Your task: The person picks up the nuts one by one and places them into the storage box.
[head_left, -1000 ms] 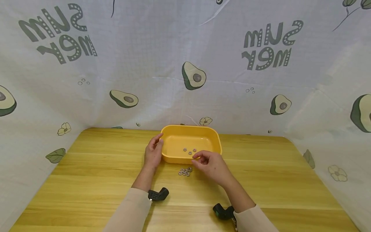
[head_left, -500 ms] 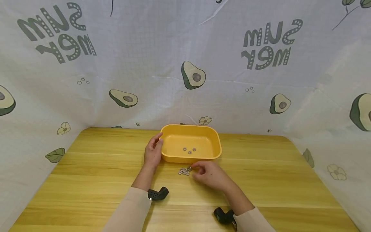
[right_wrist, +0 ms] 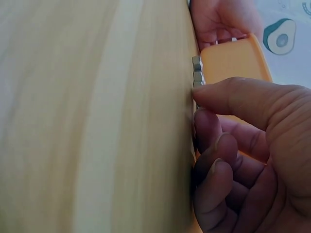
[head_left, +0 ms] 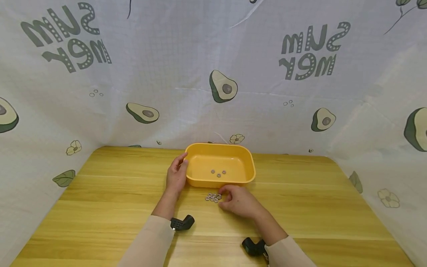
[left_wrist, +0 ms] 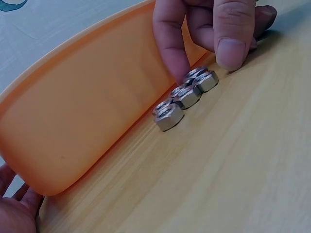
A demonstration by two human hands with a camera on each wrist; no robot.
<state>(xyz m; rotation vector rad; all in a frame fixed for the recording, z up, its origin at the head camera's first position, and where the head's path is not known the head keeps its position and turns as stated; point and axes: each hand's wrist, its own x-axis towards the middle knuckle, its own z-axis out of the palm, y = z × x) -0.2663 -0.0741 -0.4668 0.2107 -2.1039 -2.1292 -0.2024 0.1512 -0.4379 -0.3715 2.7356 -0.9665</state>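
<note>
Outside the left end of a yellow plastic tray (head_left: 200,183), my left hand (head_left: 176,173) rests against the wall with its fingers fairly straight. Several metal hex nuts (head_left: 212,197) lie bunched on the table in front of the tray. My right hand (head_left: 241,200) is at the right end of that bunch, thumb and index finger spread around the rightmost nut. In the left wrist view, the index fingertip touches the nuts (left_wrist: 187,97) from the tray side, while the thumb (left_wrist: 231,48) stands a little apart. Three more nuts (head_left: 218,175) lie inside the tray.
The wooden table (head_left: 126,200) extends on both sides of the tray. Behind it hangs a white cloth (head_left: 186,74) printed with avocados. A black wrist camera (head_left: 182,223) is strapped to the left wrist, another black camera (head_left: 253,246) to the right.
My right hand has come down from the tray's front rim to the nuts on the table. The rightmost nut has shifted slightly toward me. My left hand and the tray have stayed put.
</note>
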